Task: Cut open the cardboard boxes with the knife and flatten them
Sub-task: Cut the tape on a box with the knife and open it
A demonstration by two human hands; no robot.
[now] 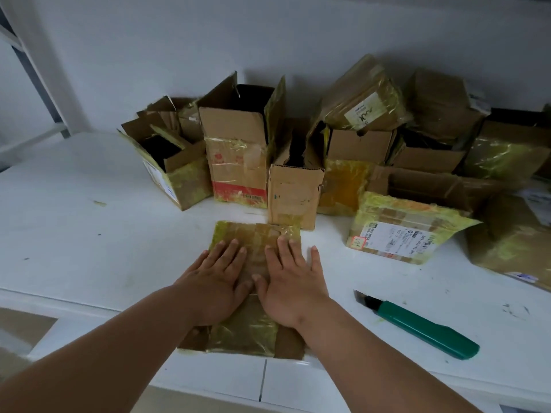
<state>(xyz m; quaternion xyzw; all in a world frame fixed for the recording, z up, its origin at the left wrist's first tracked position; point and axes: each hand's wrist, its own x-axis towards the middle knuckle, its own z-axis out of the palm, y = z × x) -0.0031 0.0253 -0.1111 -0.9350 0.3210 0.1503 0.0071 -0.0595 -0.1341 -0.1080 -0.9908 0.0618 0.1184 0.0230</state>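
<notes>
Cardboard, brown and wrapped in yellowed tape, lies flat under both palms at the near edge of the white table. The left hand and the right hand rest side by side on the flattened box, fingers straight and spread, thumbs nearly touching; neither grips anything. They press down on the sheet's middle, and its long axis runs away from the person, from the table edge toward the boxes behind.

Just to the right of the right hand lies the knife, a green-handled utility cutter, free on the table and apart from the sheet. Its blade end points up and left toward the right hand, and its handle trails away down and right, so it sits on a diagonal. The right hand is plainly the nearer one, and I judge it the natural hand for the next pickup, taking the handle well back from the blade.

Beyond the fingertips, a small upright box stands almost touching the sheet's far edge, its top open. A taller box stands to its left, and a labelled flat parcel lies to the right, past the knife. More boxes crowd against the wall behind, uncut as far as I can tell.
</notes>
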